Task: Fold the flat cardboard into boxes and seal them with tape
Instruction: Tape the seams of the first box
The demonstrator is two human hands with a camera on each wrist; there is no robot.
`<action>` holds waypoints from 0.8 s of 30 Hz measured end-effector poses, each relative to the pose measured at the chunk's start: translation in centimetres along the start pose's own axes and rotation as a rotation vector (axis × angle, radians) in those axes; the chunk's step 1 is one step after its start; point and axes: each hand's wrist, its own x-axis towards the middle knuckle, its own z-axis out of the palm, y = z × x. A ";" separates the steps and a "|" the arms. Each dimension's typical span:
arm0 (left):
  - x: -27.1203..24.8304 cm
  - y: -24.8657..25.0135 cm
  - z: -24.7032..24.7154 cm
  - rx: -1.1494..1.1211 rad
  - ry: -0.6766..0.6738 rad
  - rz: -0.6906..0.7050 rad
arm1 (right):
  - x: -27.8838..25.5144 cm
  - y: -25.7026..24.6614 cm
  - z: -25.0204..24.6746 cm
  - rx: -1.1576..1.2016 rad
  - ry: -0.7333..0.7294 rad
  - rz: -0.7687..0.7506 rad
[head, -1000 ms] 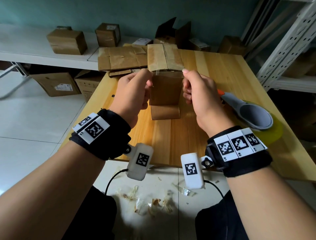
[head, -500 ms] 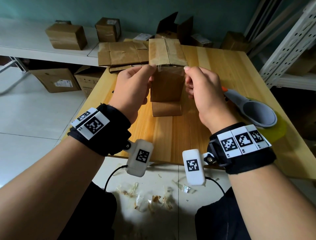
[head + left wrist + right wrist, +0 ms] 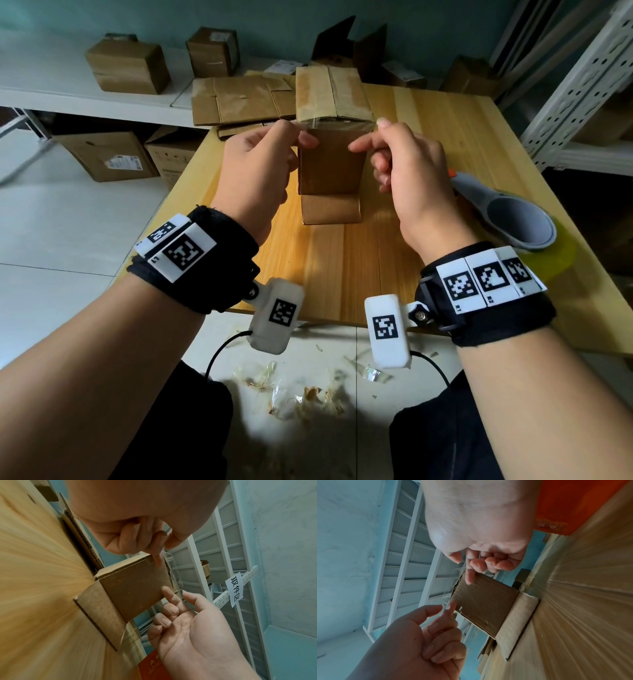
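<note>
Centre frame, the cardboard box (image 3: 330, 164) stands on the wooden table (image 3: 342, 267); left hand (image 3: 255, 178) and right hand (image 3: 409, 178) each pinch the clear tape (image 3: 173, 573), stretching it flat to fold down the near face.

The wooden worktop (image 3: 342, 260) carries an upright cardboard box (image 3: 330, 164) near its middle, one flap lying flat on the wood toward the person. Behind and left of the box lies a stack of flattened cardboard (image 3: 239, 101), overhanging the far edge. Right of the box rests a grey tape dispenser (image 3: 510, 219) with its yellowish tape roll (image 3: 558, 255).
</note>
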 end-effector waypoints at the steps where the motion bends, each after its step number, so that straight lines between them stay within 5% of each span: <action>1: 0.1 0.0 -0.1 -0.002 0.006 -0.002 | 0.0 0.0 0.0 0.006 -0.004 0.001; 14: 0.6 -0.5 -0.3 0.059 0.087 -0.019 | -0.1 -0.1 -0.4 0.074 0.031 0.062; 24: 1.0 -0.6 -0.6 -0.046 0.002 -0.039 | -0.2 -0.2 -0.2 0.048 0.079 0.073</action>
